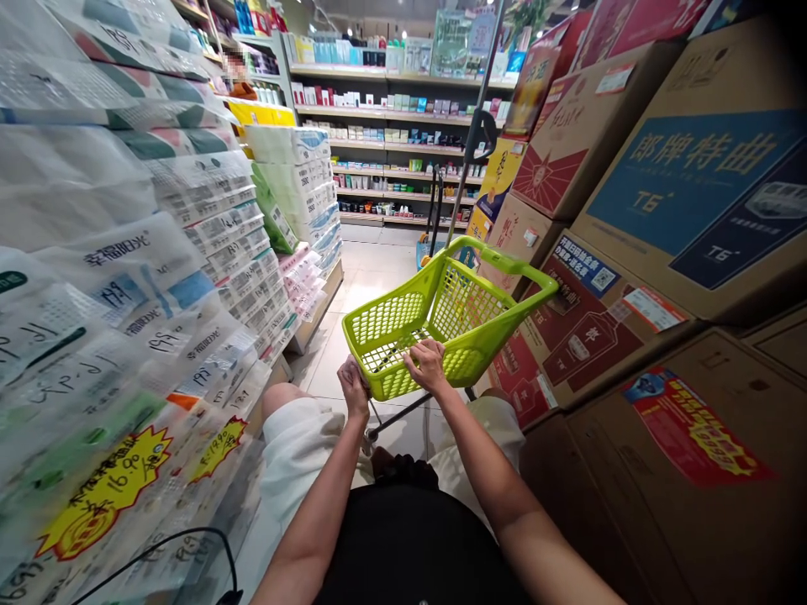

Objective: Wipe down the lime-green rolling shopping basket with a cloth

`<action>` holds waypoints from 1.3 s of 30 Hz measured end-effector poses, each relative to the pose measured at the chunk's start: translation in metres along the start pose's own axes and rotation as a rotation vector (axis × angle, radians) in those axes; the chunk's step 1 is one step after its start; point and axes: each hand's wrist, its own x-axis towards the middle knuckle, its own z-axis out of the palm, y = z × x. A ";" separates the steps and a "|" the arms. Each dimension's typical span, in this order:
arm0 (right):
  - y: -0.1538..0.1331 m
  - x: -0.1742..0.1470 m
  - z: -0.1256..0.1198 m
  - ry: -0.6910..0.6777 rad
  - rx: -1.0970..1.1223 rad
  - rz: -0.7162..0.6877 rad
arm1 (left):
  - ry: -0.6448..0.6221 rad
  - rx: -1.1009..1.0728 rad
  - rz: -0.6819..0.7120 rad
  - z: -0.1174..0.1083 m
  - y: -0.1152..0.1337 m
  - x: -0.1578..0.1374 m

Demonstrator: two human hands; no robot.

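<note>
In front of me stands a lime-green plastic shopping cart point(403, 382), its basket walls and floor a lattice, its handle end to the right. My right hand point(429, 367) is closed over the near rim, with the fingers curled to the inside. At the near left corner, my left hand point(354, 386) is closed around a small pale, crumpled cloth point(350, 368) pressed against the rim; its fingers are partly hidden. Through the lattice the basket shows nothing inside. Below it, a thin metal frame and a wheel stand on the tiles, between my knees.
Wrapped tissue packs point(208, 202) with price signs are piled high on the left. Cardboard cartons point(687, 168) rise close on the right. Shelves of small boxes point(403, 109) cross the far end. A tiled aisle point(366, 252) leads there, and a person point(238, 80) is at the back left.
</note>
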 end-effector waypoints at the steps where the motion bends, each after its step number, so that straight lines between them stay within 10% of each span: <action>1: 0.003 0.002 0.001 0.004 -0.002 0.007 | 0.001 0.010 0.012 0.002 -0.001 -0.008; 9: 0.025 0.005 0.006 0.052 0.004 0.031 | -0.018 0.312 0.475 0.003 -0.007 -0.033; 15: 0.036 0.000 0.008 0.087 0.058 0.012 | -0.009 0.435 0.513 -0.002 0.011 -0.002; 20: 0.038 -0.005 0.006 0.134 0.055 -0.005 | -0.296 0.509 0.703 -0.013 0.011 -0.018; 26: 0.037 -0.004 0.005 0.154 0.075 -0.022 | -0.084 0.553 0.485 -0.008 0.038 0.028; 33: 0.033 -0.006 0.008 0.175 0.097 -0.005 | -0.336 0.570 0.644 -0.018 0.033 -0.006; 39: 0.033 -0.008 0.007 0.163 0.087 -0.020 | -0.114 0.610 0.403 -0.002 0.055 0.084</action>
